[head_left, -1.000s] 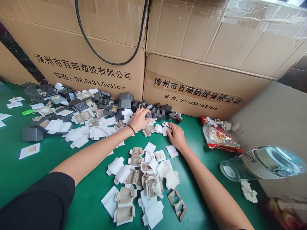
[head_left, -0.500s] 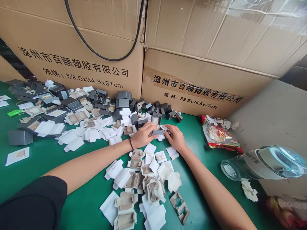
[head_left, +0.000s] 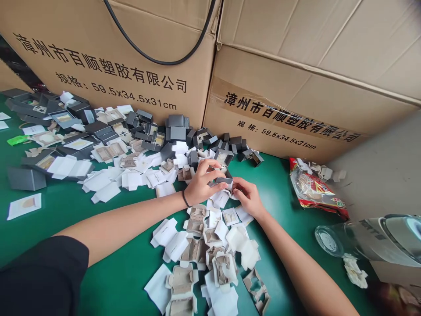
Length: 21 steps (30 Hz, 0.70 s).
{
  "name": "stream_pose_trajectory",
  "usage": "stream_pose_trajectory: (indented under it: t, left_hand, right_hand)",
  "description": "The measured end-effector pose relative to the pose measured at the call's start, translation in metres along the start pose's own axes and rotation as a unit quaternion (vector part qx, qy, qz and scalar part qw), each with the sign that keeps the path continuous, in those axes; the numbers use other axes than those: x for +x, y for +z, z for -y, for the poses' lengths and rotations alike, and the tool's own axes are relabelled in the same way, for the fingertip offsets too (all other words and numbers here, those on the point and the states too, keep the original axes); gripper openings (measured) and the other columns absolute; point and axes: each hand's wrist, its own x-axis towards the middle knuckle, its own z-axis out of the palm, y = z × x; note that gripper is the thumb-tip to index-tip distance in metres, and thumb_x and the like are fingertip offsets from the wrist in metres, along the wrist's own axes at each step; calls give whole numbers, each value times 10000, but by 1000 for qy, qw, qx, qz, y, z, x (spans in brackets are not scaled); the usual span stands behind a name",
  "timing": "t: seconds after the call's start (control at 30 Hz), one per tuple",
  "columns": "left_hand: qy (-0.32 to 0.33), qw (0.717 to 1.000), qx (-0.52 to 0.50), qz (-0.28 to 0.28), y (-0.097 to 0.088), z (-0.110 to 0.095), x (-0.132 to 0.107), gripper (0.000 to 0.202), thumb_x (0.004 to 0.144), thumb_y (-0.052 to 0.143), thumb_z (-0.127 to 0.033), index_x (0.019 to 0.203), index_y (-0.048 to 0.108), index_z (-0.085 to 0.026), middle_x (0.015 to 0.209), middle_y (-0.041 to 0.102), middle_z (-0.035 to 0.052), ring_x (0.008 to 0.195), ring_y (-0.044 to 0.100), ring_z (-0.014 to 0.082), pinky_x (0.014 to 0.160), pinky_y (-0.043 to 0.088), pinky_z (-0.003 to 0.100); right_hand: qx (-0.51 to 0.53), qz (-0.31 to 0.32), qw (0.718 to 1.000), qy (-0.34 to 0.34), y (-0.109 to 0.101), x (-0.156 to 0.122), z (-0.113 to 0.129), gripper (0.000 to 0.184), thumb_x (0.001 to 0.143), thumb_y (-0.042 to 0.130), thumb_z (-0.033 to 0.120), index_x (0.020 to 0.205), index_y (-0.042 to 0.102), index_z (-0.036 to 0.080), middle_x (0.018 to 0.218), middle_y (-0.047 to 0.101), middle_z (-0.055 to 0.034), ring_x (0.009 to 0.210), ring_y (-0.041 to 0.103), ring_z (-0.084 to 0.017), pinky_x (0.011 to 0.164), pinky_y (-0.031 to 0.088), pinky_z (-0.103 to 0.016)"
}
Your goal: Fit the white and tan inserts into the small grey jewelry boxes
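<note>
My left hand [head_left: 204, 181] grips a small dark grey hinged box [head_left: 225, 180] from its left side, and the box's lid stands up at the back. Close by on the right, my right hand [head_left: 248, 196] has its thumb and fingers closed on a small whitish paper piece [head_left: 233, 193] by the box's lower right edge. The fingers partly hide this piece and the inside of the box. Below the hands lie folded grey-brown card inserts [head_left: 194, 250] and white paper cards [head_left: 164, 231] in a loose heap.
Many dark grey boxes [head_left: 177, 127] and papers cover the green table [head_left: 112, 237] at the left and back. Large cardboard cartons [head_left: 158, 83] stand behind. On the right are a red snack bag [head_left: 317, 191], a clear bottle [head_left: 368, 239] and crumpled tissue [head_left: 355, 271].
The view has shifted, so most things sit further right. My left fingers have lifted and spread over the box. The whitish piece at my right fingers has moved below the box's edge.
</note>
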Motion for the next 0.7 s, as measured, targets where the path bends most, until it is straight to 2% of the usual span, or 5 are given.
stream_pose_trajectory:
  t: [0.27, 0.33, 0.43, 0.57, 0.7]
  left_hand:
    - [-19, 999, -10, -36, 1, 5, 4, 240, 829, 536, -403, 865, 636, -188, 1273, 443, 111, 1222, 412, 238, 1015, 391, 422]
    - [-14, 1000, -18, -7, 1, 5, 5, 217, 831, 542, -378, 876, 631, -186, 1261, 477, 115, 1227, 423, 235, 1019, 393, 425]
    - [38, 997, -21, 64, 1, 5, 4, 167, 834, 548, -331, 869, 632, -192, 1226, 544, 98, 1277, 389, 243, 1053, 360, 448]
    - [112, 977, -39, 179, 2, 2, 2, 166, 870, 481, -249, 854, 640, -204, 1237, 561, 73, 1318, 353, 232, 1078, 344, 428]
    - [53, 976, -113, 176, 2, -4, -1, 158, 839, 532, -285, 965, 586, -208, 1243, 539, 108, 1244, 450, 231, 1024, 409, 404]
  right_hand:
    - [134, 48, 989, 48, 0, -1, 3, 263, 814, 492, 381, 928, 628, 186, 718, 633, -12, 542, 559, -126, 520, 463, -262]
    - [157, 34, 985, 59, 0, 0, 3, 301, 828, 479, 446, 936, 599, 192, 765, 640, -25, 559, 569, -132, 533, 482, -272]
    - [169, -61, 982, 59, 3, 2, 1, 341, 803, 514, 508, 978, 515, 215, 832, 622, -28, 629, 581, -143, 599, 505, -291]
    - [111, -138, 983, 47, 7, 5, 0, 360, 795, 548, 485, 1037, 495, 224, 961, 605, -51, 813, 589, -175, 727, 502, -315]
    - [59, -144, 987, 35, 8, 4, 2, 263, 848, 489, 435, 965, 545, 206, 975, 610, -56, 895, 575, -192, 797, 477, -330]
